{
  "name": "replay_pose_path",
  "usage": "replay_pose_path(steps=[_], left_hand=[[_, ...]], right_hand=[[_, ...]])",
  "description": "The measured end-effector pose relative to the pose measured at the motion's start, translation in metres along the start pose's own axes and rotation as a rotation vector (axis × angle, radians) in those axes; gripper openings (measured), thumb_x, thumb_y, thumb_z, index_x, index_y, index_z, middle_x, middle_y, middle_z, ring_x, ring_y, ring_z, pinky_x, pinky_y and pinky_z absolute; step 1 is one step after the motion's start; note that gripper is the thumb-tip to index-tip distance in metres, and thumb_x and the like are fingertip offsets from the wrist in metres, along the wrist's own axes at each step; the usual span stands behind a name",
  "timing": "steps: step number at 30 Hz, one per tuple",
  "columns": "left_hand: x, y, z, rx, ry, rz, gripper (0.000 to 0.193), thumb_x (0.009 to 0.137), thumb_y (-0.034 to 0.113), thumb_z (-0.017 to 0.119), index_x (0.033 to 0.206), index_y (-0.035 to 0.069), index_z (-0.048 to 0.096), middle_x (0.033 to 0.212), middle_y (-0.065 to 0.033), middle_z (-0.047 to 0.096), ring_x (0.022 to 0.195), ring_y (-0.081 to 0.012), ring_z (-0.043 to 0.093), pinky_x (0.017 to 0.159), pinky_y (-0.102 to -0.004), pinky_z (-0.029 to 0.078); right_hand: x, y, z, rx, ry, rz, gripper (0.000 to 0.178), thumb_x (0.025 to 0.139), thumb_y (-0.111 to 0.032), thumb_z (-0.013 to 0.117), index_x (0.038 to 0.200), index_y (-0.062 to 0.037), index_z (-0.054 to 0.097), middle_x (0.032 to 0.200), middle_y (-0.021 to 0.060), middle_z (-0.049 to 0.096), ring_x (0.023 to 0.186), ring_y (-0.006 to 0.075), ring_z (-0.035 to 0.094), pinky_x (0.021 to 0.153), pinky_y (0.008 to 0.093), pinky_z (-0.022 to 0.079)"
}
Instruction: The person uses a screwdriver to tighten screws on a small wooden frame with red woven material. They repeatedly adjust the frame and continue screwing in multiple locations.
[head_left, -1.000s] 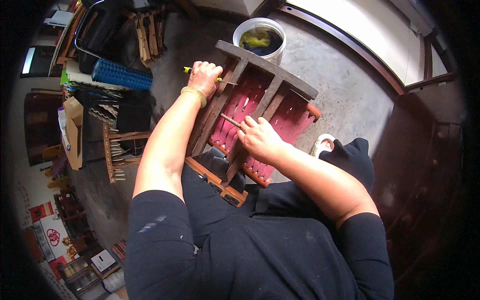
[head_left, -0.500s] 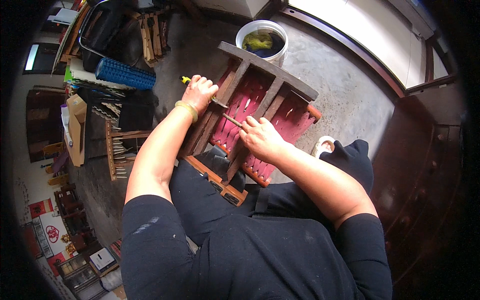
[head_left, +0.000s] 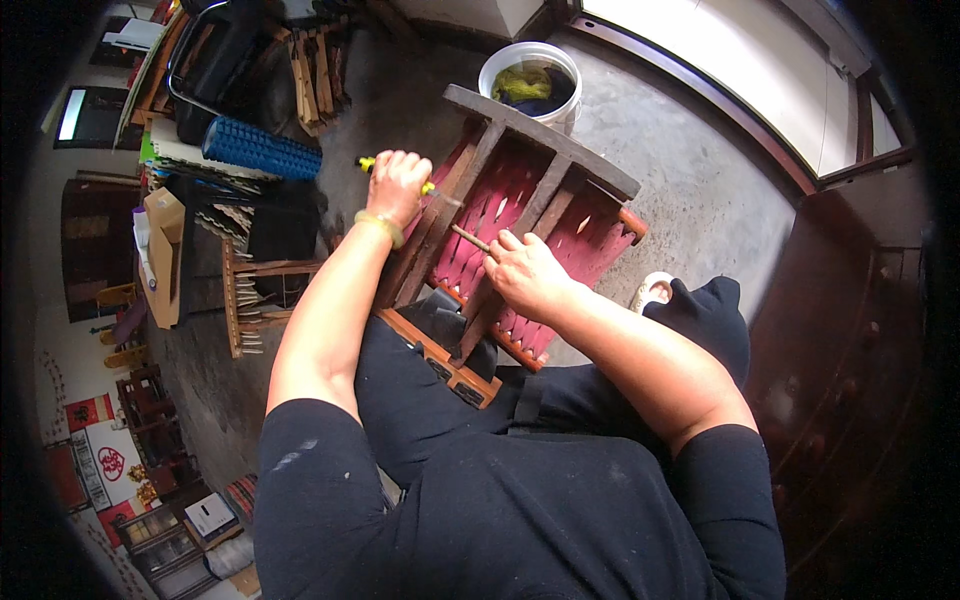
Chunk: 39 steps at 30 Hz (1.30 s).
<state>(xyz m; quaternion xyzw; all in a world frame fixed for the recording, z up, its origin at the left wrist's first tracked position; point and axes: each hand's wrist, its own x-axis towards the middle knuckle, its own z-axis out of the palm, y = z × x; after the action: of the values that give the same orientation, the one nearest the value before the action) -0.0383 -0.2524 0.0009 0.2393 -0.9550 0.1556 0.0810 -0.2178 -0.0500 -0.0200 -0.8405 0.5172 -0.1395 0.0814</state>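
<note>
My left hand (head_left: 398, 188), with a pale bangle on its wrist, is closed around a tool with a yellow-and-black handle (head_left: 428, 188). Its thin metal end is blurred and points toward a short, slim brown stick (head_left: 468, 238). Between the fingers of my right hand (head_left: 525, 272) is the stick's near end. Both hands are over a dark wooden frame (head_left: 545, 190) with crossbars, tilted in front of my lap. Stretched, slitted red material (head_left: 490, 225) shows beneath the bars. An orange-brown wooden piece (head_left: 440, 358) lies against my thigh.
A white bucket (head_left: 572, 105) with yellow-green and dark contents stands beyond the frame. To the left are a blue textured roller (head_left: 262, 148), a cardboard piece (head_left: 165, 250) and a small wooden rack (head_left: 232, 300). Dark wooden furniture (head_left: 835, 350) stands at the right.
The tool in my left hand has shifted and tilted slightly, its metal end now blurred and a little farther from the stick's side. My right hand keeps hold of the stick. The whole view has shifted slightly.
</note>
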Motion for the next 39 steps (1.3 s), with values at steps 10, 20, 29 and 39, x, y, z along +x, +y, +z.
replay_pose_path(steps=[10, 20, 29, 39], left_hand=[[0.036, 0.012, 0.025, 0.042, -0.004, -0.034, 0.015, 0.072, 0.008, 0.062, 0.082, 0.015, 0.055, 0.08, -0.0035, 0.056, 0.086, -0.0242, 0.056, 0.085, -0.0391, 0.04], [-0.033, 0.001, 0.005, -0.002, -0.086, 0.102, 0.008, 0.074, 0.009, 0.056, 0.079, 0.014, 0.055, 0.078, -0.0035, 0.054, 0.085, -0.0239, 0.056, 0.087, -0.0387, 0.041], [0.024, 0.013, 0.007, -0.028, 0.05, -0.159, 0.016, 0.069, 0.005, 0.063, 0.078, 0.014, 0.055, 0.08, -0.0032, 0.056, 0.084, -0.0249, 0.056, 0.072, -0.0394, 0.043], [0.113, 0.01, 0.039, 0.065, 0.127, -0.188, 0.006, 0.075, 0.008, 0.058, 0.076, 0.014, 0.058, 0.079, -0.0034, 0.06, 0.082, -0.0243, 0.059, 0.073, -0.0386, 0.044]], right_hand=[[0.001, -0.001, -0.001, 0.019, 0.014, 0.011, 0.015, 0.075, -0.017, 0.061, 0.088, -0.0079, 0.061, 0.093, 0.0053, 0.059, 0.097, 0.0201, 0.053, 0.071, 0.0335, 0.041], [0.001, -0.001, -0.001, 0.016, 0.032, -0.002, 0.015, 0.075, -0.016, 0.062, 0.087, -0.0077, 0.061, 0.092, 0.0051, 0.059, 0.096, 0.0204, 0.053, 0.07, 0.0333, 0.041], [0.002, 0.0, -0.001, -0.006, 0.032, -0.009, 0.016, 0.08, -0.021, 0.057, 0.086, -0.0076, 0.063, 0.092, 0.0057, 0.061, 0.095, 0.0207, 0.053, 0.069, 0.0345, 0.042], [0.004, 0.0, -0.003, 0.01, 0.041, -0.021, 0.014, 0.078, -0.02, 0.059, 0.085, -0.0076, 0.062, 0.09, 0.0055, 0.061, 0.094, 0.0213, 0.053, 0.068, 0.0343, 0.041]])
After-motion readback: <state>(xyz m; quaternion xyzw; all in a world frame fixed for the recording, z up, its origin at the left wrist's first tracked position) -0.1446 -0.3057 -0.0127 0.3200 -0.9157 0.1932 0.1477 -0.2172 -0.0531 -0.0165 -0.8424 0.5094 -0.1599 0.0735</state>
